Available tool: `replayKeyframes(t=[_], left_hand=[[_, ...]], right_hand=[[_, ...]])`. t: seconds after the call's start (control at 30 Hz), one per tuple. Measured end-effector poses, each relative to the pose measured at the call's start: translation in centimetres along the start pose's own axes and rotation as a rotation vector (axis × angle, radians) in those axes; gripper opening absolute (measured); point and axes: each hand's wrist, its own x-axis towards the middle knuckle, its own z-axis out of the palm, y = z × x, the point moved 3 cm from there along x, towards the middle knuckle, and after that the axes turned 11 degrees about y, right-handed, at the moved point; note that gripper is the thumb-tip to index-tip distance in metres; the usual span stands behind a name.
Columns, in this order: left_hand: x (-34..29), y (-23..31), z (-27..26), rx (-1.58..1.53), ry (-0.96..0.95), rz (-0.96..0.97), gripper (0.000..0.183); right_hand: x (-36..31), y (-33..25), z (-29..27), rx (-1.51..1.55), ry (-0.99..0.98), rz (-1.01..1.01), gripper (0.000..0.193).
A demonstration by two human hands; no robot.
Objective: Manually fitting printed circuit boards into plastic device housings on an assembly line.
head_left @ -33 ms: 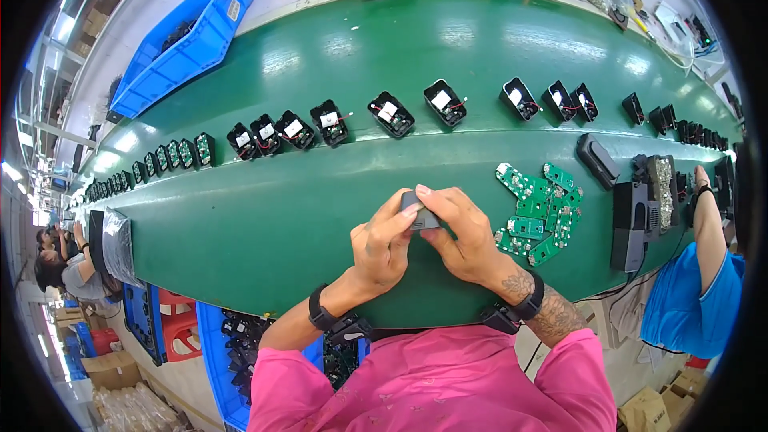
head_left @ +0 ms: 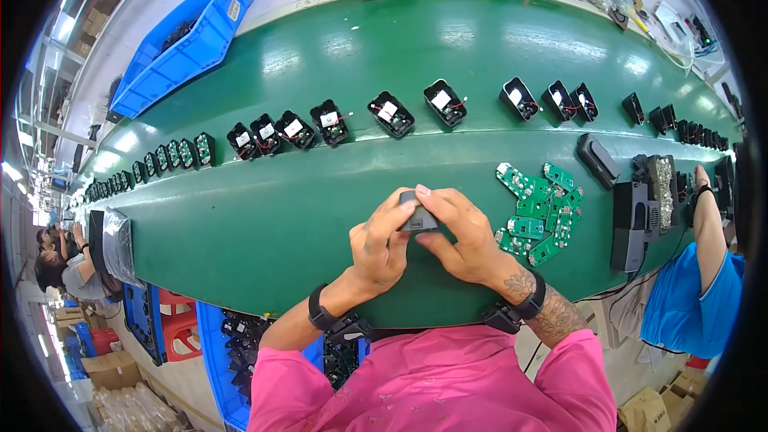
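Over the near middle of the green table, a small dark grey plastic housing (head_left: pixel 421 219) is held between both hands. My left hand (head_left: pixel 379 242) is closed on its left side, with the thumb laid over the top. My right hand (head_left: pixel 466 237) grips the right side, one finger on the upper end and the thumb by the lower edge. A small slot shows on the end facing me. To the right of my hands lies a loose pile of green circuit boards (head_left: pixel 532 206). Fingers hide part of the housing.
Open black housings (head_left: pixel 390 115) with white parts and wires stand in a row across the green table (head_left: pixel 264 224). Housings with green boards (head_left: pixel 186 154) continue leftward. A black case (head_left: pixel 598 162) lies right, near a grey-black device (head_left: pixel 630 228). A co-worker's arm (head_left: pixel 708 224) reaches in at right.
The housing has tilted slightly in my hands, so more of its slotted end shows. My fingers have shifted a little around it; my forearms have hardly moved.
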Motion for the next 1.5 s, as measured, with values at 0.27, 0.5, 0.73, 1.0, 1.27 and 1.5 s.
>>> replayKeyframes(t=[0.27,0.5,0.73,1.0,1.27,1.5], left_hand=[[1.1,0.6,0.0,0.03,-0.069,0.074,0.042],[0.8,-1.0,-0.3,-0.092,-0.073,0.034,0.06],[0.3,-0.4,0.4,-0.042,-0.212,-0.023,0.055],[4.3,-2.8,-5.1,0.156,-0.017,-0.145,0.046],[10.7,-15.5,-24.6,0.724,0.229,-0.63,0.027],[10.7,-20.5,-23.3,1.156,-0.055,-0.465,0.031]], right_hand=[[-0.4,1.1,-1.0,-0.003,-0.092,0.018,0.076],[-0.5,1.1,-0.7,-0.043,-0.114,-0.021,0.081],[-1.1,1.0,-0.7,-0.143,-0.15,-0.066,0.083],[-2.4,2.0,-0.1,-0.057,-0.203,0.347,0.085],[-1.7,2.0,0.8,-0.153,-0.259,0.143,0.033],[-1.4,1.7,0.0,-0.166,-0.296,0.193,0.025]])
